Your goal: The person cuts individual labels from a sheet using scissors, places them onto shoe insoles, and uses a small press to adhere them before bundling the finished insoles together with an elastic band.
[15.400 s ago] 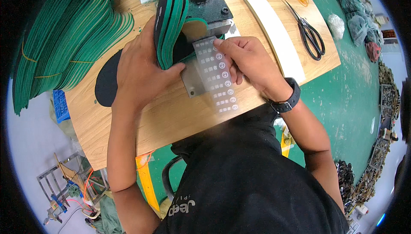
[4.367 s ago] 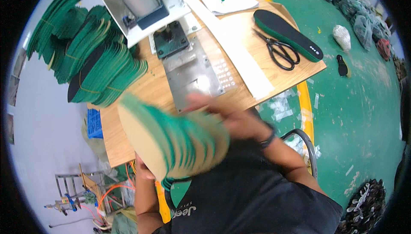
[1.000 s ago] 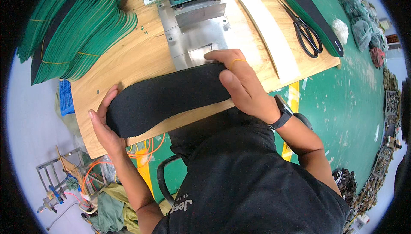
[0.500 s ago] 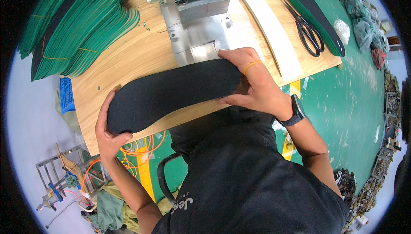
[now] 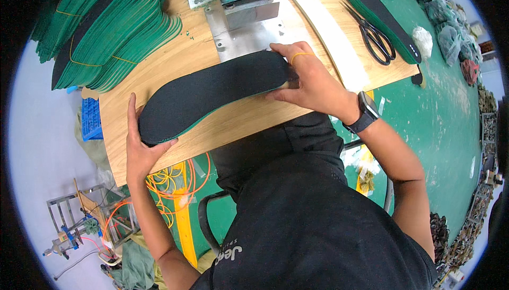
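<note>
Left fingers [image 5: 133,115] and right fingers [image 5: 290,51], spread wide, grip opposite ends of a black insole [image 5: 212,91] over the tabletop [image 5: 254,114]. Beyond them lie green insoles [image 5: 124,38] leftward, a metal plate [image 5: 246,40], and scissors [image 5: 363,24] rightward.

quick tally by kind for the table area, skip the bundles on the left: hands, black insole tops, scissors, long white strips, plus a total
Hands: 2 (left hand, right hand)
Black insole tops: 2 (held insole, far-right insole; layers underneath can't be counted)
Scissors: 1
Long white strip: 1
Total: 6
</note>
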The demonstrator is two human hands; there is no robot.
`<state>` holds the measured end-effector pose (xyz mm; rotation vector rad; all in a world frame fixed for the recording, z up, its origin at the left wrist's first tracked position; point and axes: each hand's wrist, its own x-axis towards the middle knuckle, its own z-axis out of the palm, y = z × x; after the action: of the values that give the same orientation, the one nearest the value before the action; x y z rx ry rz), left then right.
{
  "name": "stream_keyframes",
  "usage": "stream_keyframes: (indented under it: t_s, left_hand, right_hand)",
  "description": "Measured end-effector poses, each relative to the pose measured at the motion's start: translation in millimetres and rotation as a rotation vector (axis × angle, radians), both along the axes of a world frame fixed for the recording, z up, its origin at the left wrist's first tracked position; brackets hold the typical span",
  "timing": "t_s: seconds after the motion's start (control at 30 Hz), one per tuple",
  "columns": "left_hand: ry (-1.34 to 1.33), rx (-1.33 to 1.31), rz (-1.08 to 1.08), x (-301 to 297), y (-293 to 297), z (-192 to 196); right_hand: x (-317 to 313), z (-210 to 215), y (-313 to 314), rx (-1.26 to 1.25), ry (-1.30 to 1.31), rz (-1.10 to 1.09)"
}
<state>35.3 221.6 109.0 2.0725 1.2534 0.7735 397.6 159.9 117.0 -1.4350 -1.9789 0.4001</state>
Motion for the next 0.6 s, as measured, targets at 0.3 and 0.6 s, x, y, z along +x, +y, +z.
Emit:
stream_keyframes:
  t_s: [0.3,0.6]
  left_hand:
    - [-0.091,0.0,-0.036,-4,-2,-6]
    - [-0.015,0.083,-0.015,8,5,-3]
  right_hand:
    - [-5,-9,-1,0.084,-0.045,-0.002]
    - [2,-17,10,0.055,-0.039,-0.06]
